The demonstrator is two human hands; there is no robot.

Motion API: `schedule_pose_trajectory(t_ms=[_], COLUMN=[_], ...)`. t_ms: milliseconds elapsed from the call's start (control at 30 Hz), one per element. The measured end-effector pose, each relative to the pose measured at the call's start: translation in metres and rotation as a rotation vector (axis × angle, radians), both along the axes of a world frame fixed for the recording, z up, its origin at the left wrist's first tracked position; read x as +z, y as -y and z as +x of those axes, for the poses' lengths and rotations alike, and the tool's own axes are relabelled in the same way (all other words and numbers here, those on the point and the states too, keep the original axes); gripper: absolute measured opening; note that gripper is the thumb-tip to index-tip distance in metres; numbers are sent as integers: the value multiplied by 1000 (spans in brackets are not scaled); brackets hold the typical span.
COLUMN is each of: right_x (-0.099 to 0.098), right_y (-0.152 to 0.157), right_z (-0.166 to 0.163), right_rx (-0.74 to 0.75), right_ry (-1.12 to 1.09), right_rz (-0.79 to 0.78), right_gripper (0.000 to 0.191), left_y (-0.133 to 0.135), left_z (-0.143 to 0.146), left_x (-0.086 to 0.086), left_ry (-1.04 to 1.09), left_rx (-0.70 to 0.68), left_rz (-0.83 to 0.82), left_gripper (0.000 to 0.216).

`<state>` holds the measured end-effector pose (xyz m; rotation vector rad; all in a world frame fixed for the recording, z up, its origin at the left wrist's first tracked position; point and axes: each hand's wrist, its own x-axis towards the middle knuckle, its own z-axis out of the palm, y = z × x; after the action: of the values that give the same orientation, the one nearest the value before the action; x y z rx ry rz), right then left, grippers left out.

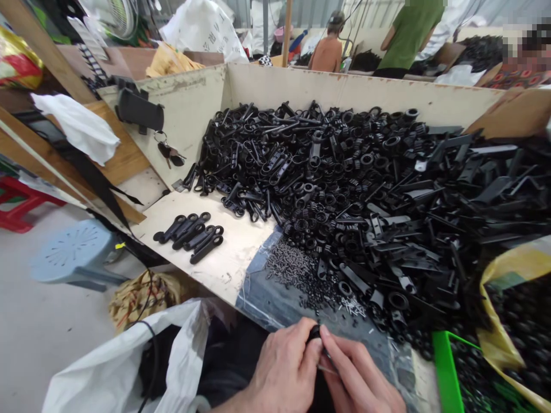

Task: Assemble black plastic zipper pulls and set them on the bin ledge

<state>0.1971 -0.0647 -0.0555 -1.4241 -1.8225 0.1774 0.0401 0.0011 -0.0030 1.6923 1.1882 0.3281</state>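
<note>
The left hand [286, 367] and the right hand [361, 370] are angling inward by the tabletop [239, 244], both pinching a small, mostly hidden black part [315, 331].

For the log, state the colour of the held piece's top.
The piece is black on top, in the head view.

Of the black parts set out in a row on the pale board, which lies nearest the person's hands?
The rightmost part, at the row's end toward the left hand; the others lie farther left.
</note>
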Motion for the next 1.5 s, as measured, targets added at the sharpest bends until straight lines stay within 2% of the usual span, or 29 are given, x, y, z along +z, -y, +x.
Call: schedule_pose_trajectory(t_ms=[133,200,333,400,467,533,667,733,767,833,900,967,1033,1100,1167,1300,1500], right_x=[1,8,29,34,32,27,22,25,27,31,34,35,34,33,32,30,29], right_y=[-2,-4,-4,-3,-6,-13,-36,-44,-47,-50,-52,-53,-54,-55,-56,-55,-53], right_z=[2,7,19,18,9,-6,-35,-40,-41,-38,-33,-28,-24,-22,-21,-18,-11], right_rx=[23,63,108,71,21,-3,-47,-53,-55,-58,-52,-18,27,47,61,102,131], right_ry=[-35,-108,-401,-538,-624,-689,-883,-1014,-1069,-1123,-1099,-1002,-854,-718,-658,-638,-598], right_rz=[-2,-45,-307,-425,-483,-476,-473,-565,-612,-677,-704,-687,-614,-518,-480,-577,-586], right_gripper=[60,55,45,48,45,38,47,50,49,49,48,43,38,35,35,35,32], left_y=[1,1,-1,-2,-2,-2,-6,-8,-9,-10,-11,-13,-14,-14,-13,-10,-8], left_z=[-1,-3,-14,-20,-25,-30,-37,-41,-43,-45,-45,-45,-43,-41,-39,-35,-36], left_x=[-2,-3,2,6,8,7,-2,-6,-7,-6,-4,-2,-2,-1,3,14,15], left_ry=[53,115,404,466,430,335,-54,-183,-187,-136,-57,61,183,239,265,376,383], left_rx=[17,44,18,4,-26,-55,-71,-82,-72,0,83,94,76,92,130,241,273], left_rz=[-30,-118,-383,-397,-294,-82,370,463,456,311,60,-187,-329,-404,-477,-649,-721], left_gripper=[29,27,33,39,41,39,42,48,51,56,54,40,24,18,24,47,67])
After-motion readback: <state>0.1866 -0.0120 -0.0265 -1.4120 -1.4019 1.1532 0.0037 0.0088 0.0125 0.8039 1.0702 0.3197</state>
